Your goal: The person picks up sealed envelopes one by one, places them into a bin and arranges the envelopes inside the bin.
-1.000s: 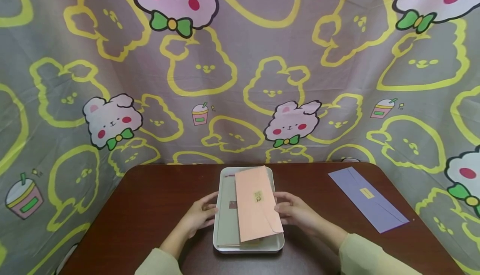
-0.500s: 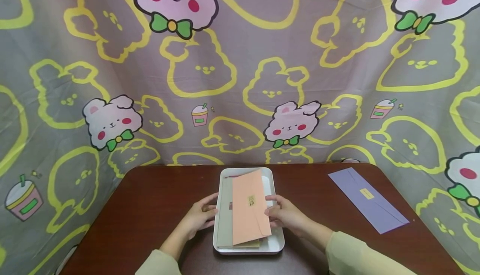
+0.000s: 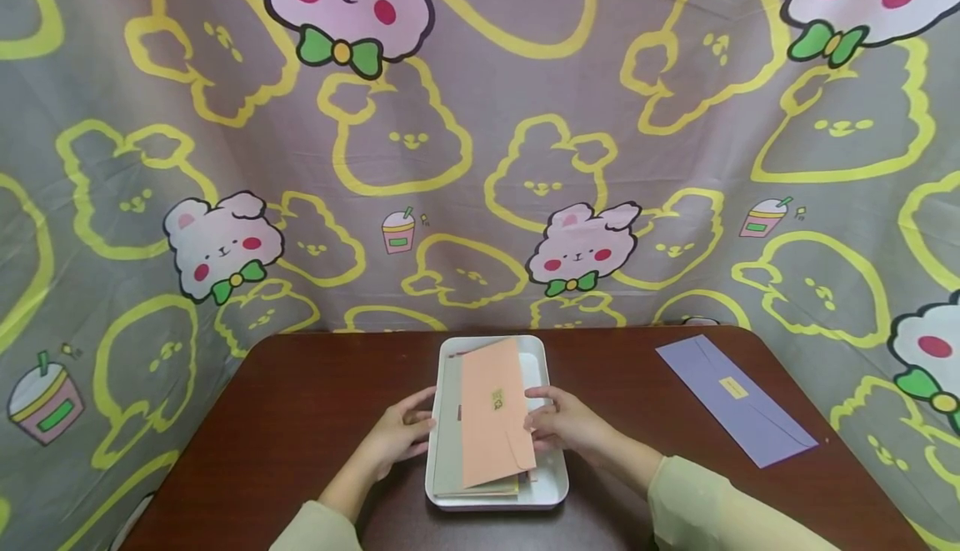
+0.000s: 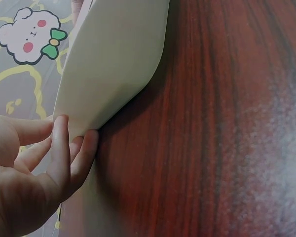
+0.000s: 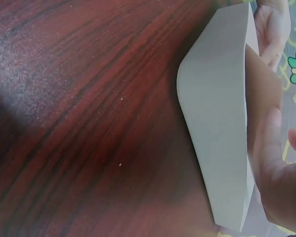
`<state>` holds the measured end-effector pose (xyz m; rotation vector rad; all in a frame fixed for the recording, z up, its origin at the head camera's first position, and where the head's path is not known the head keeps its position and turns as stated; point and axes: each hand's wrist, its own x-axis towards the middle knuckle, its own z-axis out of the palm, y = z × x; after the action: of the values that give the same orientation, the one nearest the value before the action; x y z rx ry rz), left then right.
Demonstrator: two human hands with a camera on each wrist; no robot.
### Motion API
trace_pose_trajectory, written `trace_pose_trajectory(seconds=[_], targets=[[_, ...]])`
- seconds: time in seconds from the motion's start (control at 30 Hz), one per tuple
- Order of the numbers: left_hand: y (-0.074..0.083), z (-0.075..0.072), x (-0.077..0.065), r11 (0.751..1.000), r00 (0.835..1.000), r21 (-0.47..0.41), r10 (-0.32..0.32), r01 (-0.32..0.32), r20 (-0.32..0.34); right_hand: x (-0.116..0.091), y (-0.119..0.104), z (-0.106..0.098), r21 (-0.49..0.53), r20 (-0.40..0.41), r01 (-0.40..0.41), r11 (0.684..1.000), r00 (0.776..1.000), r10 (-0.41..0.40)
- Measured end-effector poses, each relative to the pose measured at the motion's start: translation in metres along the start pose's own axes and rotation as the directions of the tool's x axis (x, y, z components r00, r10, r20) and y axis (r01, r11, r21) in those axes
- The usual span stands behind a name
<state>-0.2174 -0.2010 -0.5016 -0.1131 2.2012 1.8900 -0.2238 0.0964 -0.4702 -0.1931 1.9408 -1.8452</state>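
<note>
A white tray (image 3: 553,484) stands on the table, with paper envelopes inside it. My left hand (image 3: 393,434) holds the tray at its left side, fingers against the outer wall (image 4: 118,59) in the left wrist view. My right hand (image 3: 566,424) grips the right edge of a peach envelope (image 3: 487,443) with a small patterned sticker. That envelope lies slightly tilted above a grey-green envelope (image 3: 448,438) and covers much of it. Other paper edges show beneath at the near end. In the right wrist view, the tray wall (image 5: 217,98) hides part of the peach envelope (image 5: 264,89).
On the right of the dark red-brown table (image 3: 322,384) lies a purple envelope (image 3: 735,397) with a yellow label, apart from the tray. A curtain (image 3: 450,159) with cartoon prints hangs behind and around the table.
My right hand has moved left with the peach envelope, from over the tray's right rim to within the tray, beside its left contents. The left hand and tray have stayed put.
</note>
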Motion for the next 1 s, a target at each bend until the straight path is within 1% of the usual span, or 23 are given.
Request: trace_pose_trajectory(seconds=[0.17, 0.33, 0.47, 0.6, 0.8, 1.0], targets=[[0.000, 0.000, -0.001, 1.000, 1.000, -0.001, 0.003, -0.003, 0.014, -0.002, -0.004, -0.001, -0.008, 0.056, 0.000, 1.000, 0.998, 0.001], [0.002, -0.002, 0.000, 1.000, 1.000, 0.004, 0.006, -0.006, 0.031, -0.006, -0.008, -0.004, -0.075, 0.103, 0.019, 0.997, 0.995, -0.011], [0.002, -0.002, 0.000, 1.000, 0.999, 0.008, 0.006, -0.006, 0.039, -0.009, -0.011, -0.008, -0.084, 0.113, 0.028, 0.996, 0.993, -0.018], [0.001, -0.001, 0.000, 1.000, 1.000, 0.008, 0.001, -0.001, 0.028, -0.009, -0.015, -0.013, -0.083, 0.131, 0.033, 0.996, 0.991, -0.022], [0.001, -0.001, -0.001, 1.000, 1.000, 0.006, -0.001, 0.001, 0.020, -0.010, -0.019, -0.026, -0.089, 0.158, 0.058, 0.994, 0.987, -0.043], [0.001, 0.000, -0.001, 1.000, 1.000, 0.010, 0.000, -0.001, 0.022, -0.014, -0.026, -0.040, -0.105, 0.152, 0.077, 0.991, 0.986, -0.061]])
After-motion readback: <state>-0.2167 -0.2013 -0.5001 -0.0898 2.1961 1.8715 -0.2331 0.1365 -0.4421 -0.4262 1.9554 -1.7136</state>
